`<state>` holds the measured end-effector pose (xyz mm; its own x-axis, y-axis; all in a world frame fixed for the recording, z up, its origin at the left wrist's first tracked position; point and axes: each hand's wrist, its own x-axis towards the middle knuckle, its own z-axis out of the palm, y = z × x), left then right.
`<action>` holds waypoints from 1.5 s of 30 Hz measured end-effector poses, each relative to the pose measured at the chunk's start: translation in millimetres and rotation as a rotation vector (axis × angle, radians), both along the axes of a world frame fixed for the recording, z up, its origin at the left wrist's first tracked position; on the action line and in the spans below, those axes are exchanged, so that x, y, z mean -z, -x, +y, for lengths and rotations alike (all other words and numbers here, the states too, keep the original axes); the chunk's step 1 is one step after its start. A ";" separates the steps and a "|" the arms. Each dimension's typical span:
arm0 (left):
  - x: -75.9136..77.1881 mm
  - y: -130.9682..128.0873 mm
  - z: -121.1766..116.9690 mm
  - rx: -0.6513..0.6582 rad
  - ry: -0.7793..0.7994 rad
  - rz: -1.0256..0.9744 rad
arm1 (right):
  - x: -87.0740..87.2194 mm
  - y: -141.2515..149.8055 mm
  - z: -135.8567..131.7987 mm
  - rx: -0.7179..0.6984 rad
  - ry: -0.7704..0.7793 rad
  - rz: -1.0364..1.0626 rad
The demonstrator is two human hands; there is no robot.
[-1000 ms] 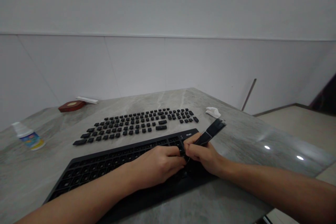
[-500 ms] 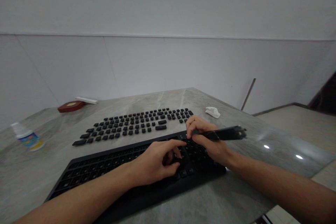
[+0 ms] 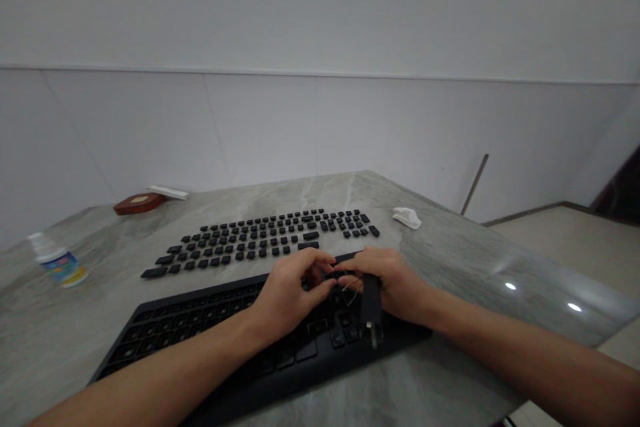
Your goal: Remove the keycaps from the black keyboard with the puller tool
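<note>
A black keyboard point(image 3: 240, 373) lies at an angle under both hands, with most key positions bare and a few keycaps left at its lower right. My right hand point(image 3: 393, 280) is closed round a keycap puller point(image 3: 371, 307) with a black handle and thin wire; its handle end points down toward me. Over the upper right of the board, my left hand point(image 3: 295, 283) pinches thumb and fingers together against the right fingertips. Whatever small dark piece is between them is too hidden to name. Beyond the keyboard, loose black keycaps point(image 3: 253, 245) lie in rows.
A white bottle with a colourful label point(image 3: 63, 265) lies at the left. Behind it are a reddish-brown box point(image 3: 140, 203) and a white strip point(image 3: 169, 193). A crumpled white tissue point(image 3: 407, 217) sits right of the keycaps. The grey marbled table point(image 3: 480, 280) ends at the right.
My right hand has turned, swinging the puller's handle from pointing right to pointing down toward me. My left hand has shifted up from the keys to the right fingertips. Another keycap shows in the right-hand rows.
</note>
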<state>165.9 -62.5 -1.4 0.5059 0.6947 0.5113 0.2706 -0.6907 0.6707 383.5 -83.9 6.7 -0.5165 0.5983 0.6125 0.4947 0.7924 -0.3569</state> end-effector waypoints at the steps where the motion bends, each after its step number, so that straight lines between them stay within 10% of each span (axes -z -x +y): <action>1: -0.4 -0.3 -0.3 0.001 0.011 0.001 | 1.4 -0.4 1.2 0.000 -0.011 -0.012; 14: -0.4 -1.7 1.7 0.035 0.172 0.080 | 15.0 5.7 11.0 0.009 0.095 -0.224; 20: -4.1 -2.8 1.1 -0.182 0.242 -0.010 | -10.6 -3.1 42.5 0.285 0.148 -0.577; 29: -9.0 3.3 9.4 -0.390 0.168 -0.210 | -43.9 6.5 117.0 0.174 0.247 -0.929; 45: -7.4 4.3 8.5 -0.400 0.107 -0.224 | -40.8 12.5 131.1 0.138 0.305 -0.896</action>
<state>161.7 -54.0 6.1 0.0732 0.8673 0.4923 0.3423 -0.4855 0.8044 371.0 47.2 47.5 -0.6308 0.7574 -0.1683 0.7662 0.6423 0.0186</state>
